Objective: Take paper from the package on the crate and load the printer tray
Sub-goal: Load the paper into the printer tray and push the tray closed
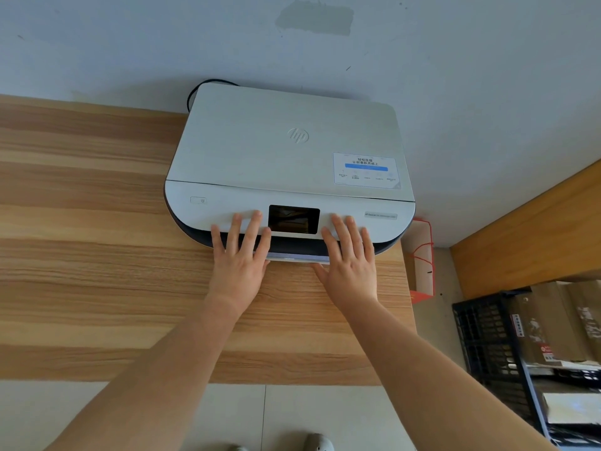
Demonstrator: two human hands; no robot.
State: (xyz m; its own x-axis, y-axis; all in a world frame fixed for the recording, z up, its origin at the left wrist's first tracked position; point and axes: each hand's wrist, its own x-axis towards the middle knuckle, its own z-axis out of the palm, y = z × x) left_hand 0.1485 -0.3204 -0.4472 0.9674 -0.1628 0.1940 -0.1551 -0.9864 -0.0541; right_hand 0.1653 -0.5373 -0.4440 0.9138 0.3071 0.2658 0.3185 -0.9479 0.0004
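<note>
Head view: the left hand (239, 255) and right hand (349, 255) are laid flat, fingers spread, on the printer (289, 157) front, either side of the screen (293, 219). The tray (294, 256) edge is seen between the palms, nearly closed. Uneven pressure could skew or jam it. The paper package (549, 323) is seen on the crate (484, 336), far right, well apart from both hands.
</note>
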